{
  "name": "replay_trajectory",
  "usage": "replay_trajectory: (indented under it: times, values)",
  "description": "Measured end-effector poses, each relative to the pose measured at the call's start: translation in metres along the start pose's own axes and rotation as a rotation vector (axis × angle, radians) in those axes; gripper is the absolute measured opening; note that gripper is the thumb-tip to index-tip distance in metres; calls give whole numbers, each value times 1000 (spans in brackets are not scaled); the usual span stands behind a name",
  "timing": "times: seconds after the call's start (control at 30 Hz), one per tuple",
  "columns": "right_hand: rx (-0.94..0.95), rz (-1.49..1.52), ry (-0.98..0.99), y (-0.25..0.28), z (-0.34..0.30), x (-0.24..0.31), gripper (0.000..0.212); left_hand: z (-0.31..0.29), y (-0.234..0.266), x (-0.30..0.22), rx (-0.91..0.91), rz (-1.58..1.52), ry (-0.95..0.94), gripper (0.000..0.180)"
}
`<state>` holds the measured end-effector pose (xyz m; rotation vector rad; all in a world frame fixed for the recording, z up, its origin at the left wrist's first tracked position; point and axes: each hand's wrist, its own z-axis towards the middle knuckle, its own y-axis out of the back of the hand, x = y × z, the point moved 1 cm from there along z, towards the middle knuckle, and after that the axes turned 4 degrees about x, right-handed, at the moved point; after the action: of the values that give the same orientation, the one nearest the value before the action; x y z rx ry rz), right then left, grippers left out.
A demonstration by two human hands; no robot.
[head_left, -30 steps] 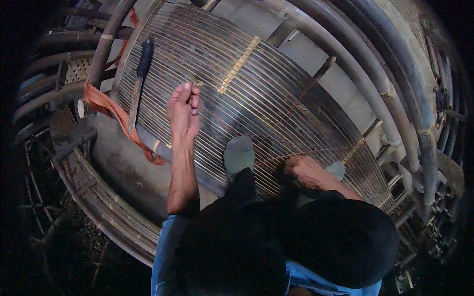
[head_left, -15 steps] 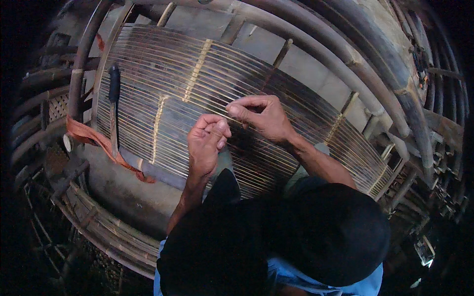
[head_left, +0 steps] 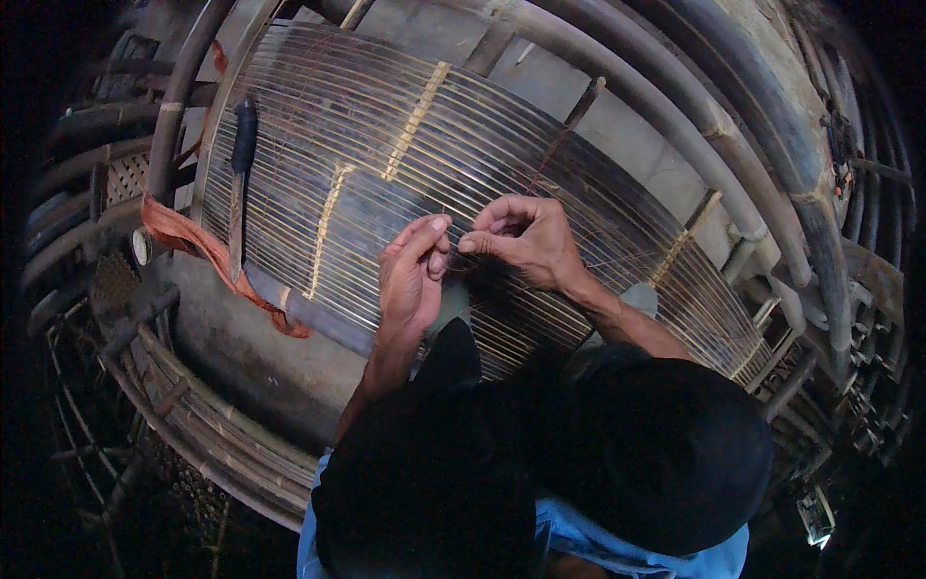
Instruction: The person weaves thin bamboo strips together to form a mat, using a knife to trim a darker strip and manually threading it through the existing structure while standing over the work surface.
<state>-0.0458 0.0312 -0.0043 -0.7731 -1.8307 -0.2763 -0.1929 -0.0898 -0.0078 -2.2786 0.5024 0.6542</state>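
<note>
Both my hands work over a panel of thin, parallel split-bamboo strips, laid on a dark board across my knees. My left hand is closed in a pinch, thumb against forefinger; a fine, dark reddish thread seems to stick up from the fingertips. Close by on its right, my right hand curls with thumb and forefinger together, their tips just apart from the left fingers. What it pinches is too small to make out. Thin reddish threads run across the strips. Pale woven bands cross the panel.
A black-handled knife lies across the panel's left end. An orange-red cloth strip is wrapped around the bamboo frame at left. Thick bamboo poles curve along the far and right side. More bamboo lengths lie at lower left.
My left hand has turned more upright, its fingertips now raised. The right hand has shifted slightly right and down. The whole view has moved a little, with the panel and knife appearing farther right.
</note>
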Motion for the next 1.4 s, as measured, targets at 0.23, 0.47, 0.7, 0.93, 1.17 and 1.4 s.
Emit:
replay_trajectory:
  times: [0.23,0.47,0.7,0.93,1.17,1.4]
  values:
    - [-87,127,44,-6,1,-4,22,5,-6,10,-16,13,15,23]
    - [-12,255,-30,1,3,-15,25,2,-17,10,-19,86,37,26]
    - [20,147,14,0,3,-16,31,8,-6,15,14,1,74,25]
    - [21,134,145,-3,3,-19,42,5,-11,16,6,-26,94,23]
    - [-6,-121,98,3,-1,-19,23,6,-9,16,54,12,96,21]
    - [-135,-705,490,120,19,-17,23,3,3,-17,-80,214,10,20]
